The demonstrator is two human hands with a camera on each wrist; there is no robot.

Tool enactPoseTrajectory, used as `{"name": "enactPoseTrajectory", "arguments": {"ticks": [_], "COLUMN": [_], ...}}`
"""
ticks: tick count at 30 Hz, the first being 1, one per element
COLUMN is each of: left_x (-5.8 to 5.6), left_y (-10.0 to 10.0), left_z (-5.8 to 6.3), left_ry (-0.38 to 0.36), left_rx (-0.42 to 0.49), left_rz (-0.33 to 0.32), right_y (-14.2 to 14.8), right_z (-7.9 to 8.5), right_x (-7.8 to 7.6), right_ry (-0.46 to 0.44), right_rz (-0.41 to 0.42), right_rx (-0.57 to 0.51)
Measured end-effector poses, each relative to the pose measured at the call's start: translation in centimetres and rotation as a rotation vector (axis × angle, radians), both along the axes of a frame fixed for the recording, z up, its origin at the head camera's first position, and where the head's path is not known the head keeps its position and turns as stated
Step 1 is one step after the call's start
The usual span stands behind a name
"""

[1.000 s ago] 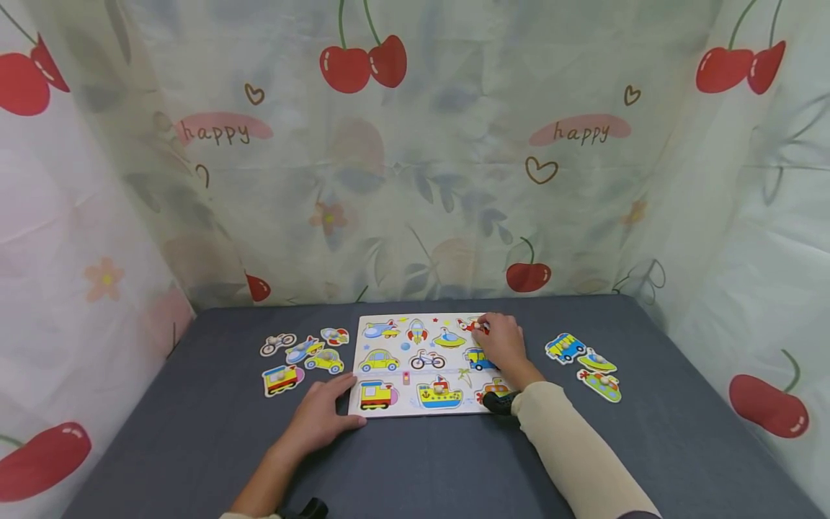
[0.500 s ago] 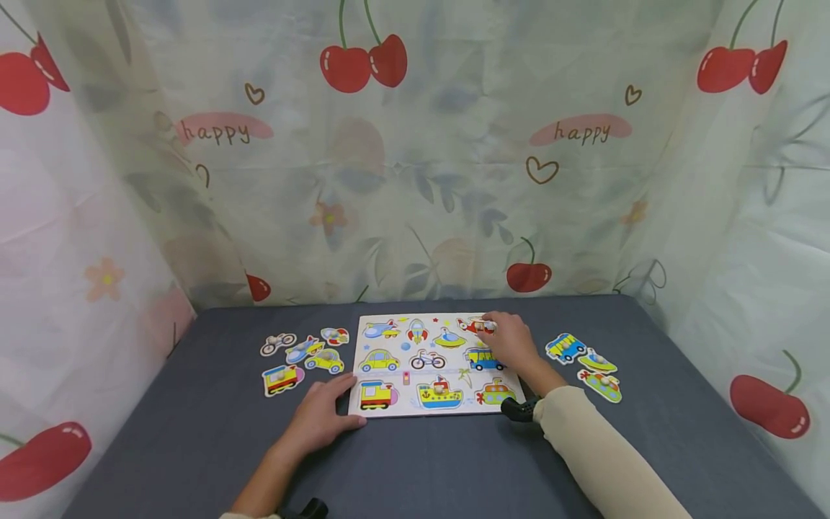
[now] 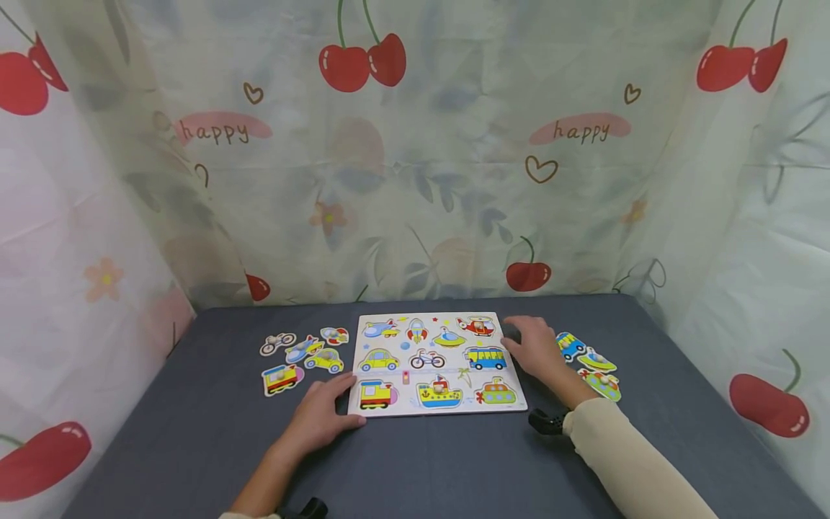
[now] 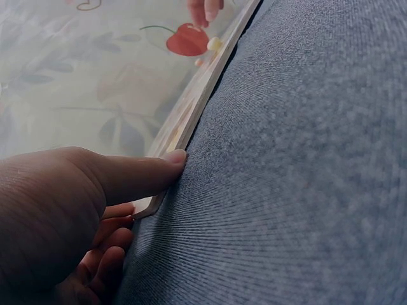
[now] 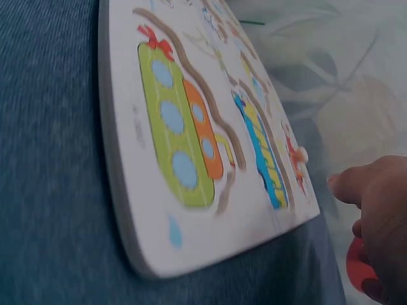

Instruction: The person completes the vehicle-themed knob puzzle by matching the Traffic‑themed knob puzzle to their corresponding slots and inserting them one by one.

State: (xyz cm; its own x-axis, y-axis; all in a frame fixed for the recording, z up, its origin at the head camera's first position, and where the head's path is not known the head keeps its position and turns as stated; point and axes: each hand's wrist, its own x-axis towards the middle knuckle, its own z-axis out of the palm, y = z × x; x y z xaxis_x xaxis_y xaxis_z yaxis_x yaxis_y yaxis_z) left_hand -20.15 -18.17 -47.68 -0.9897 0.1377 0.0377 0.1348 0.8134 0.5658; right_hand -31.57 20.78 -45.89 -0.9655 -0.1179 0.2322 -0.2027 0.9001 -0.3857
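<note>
A white wooden puzzle board (image 3: 415, 378) with vehicle pictures lies on the dark cloth. My left hand (image 3: 320, 414) holds its near left corner. In the left wrist view the thumb (image 4: 149, 175) lies along the front edge and the other fingers are at the left side. My right hand (image 3: 534, 348) hovers just off the board's right edge with nothing in it, fingers loosely bent. A red helicopter piece (image 3: 476, 326) sits in the upper right recess; its knob shows in the right wrist view. A boat piece (image 3: 439, 393) with a knob sits in the bottom row.
Left of the board lie loose pieces: a motorbike (image 3: 277, 344), an airplane (image 3: 303, 350), a rocket (image 3: 334, 336), a car (image 3: 325, 361) and a train (image 3: 281, 380). At right are a bus (image 3: 570, 347), a flying saucer (image 3: 597, 360) and a submarine (image 3: 600, 385), partly behind my right hand.
My right hand has let go of the helicopter piece and moved right, off the board. The helicopter stays in its recess. My left hand has kept its place.
</note>
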Motion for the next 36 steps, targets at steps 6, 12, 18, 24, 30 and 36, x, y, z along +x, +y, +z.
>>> {"name": "enactPoseTrajectory", "arguments": {"ticks": [6, 12, 18, 24, 30, 36], "left_x": [-0.1, -0.1, -0.1, 0.0, 0.0, 0.0], "left_y": [0.0, 0.1, 0.1, 0.1, 0.1, 0.0], "left_z": [-0.1, -0.2, -0.1, 0.0, 0.0, 0.1], "left_ry": [-0.005, 0.002, -0.004, -0.004, -0.001, 0.009], "left_rx": [-0.007, -0.001, -0.003, -0.003, -0.004, -0.001], "left_rz": [-0.003, -0.012, -0.003, -0.012, -0.015, -0.013], "right_y": [2.3, 4.2, 6.0, 7.6, 9.1, 10.1], "right_z": [-0.4, -0.3, -0.6, -1.1, -1.4, -1.3], "right_x": [0.3, 1.0, 1.2, 1.3, 1.8, 2.1], "right_ry": [0.041, 0.057, 0.044, 0.036, 0.04, 0.039], "right_rz": [0.011, -0.001, -0.016, -0.031, -0.043, -0.037], "right_rx": [0.036, 0.063, 0.107, 0.127, 0.15, 0.151]}}
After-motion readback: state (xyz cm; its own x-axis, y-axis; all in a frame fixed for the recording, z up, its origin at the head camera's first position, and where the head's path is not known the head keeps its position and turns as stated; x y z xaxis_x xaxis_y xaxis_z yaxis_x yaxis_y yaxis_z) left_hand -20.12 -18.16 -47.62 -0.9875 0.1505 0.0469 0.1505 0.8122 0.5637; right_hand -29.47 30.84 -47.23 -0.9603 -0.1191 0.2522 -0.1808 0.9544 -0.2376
